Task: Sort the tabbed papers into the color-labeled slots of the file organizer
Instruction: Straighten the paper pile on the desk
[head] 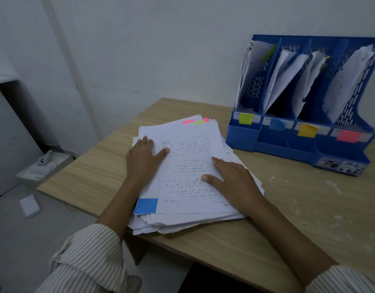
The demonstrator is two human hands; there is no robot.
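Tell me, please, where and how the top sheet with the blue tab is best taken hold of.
Probably by its near left corner, beside the blue tab, coming from the person's side with the left hand. That corner lies free at the stack's edge and the tab overhangs, so a thumb could slip under. Both hands, including the right hand, now lie flat on the top sheet.

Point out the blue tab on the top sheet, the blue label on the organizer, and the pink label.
Blue tab (146,205), head view, middle of the tab.
Blue label (277,124), head view, middle of the note.
Pink label (349,135), head view, middle of the note.
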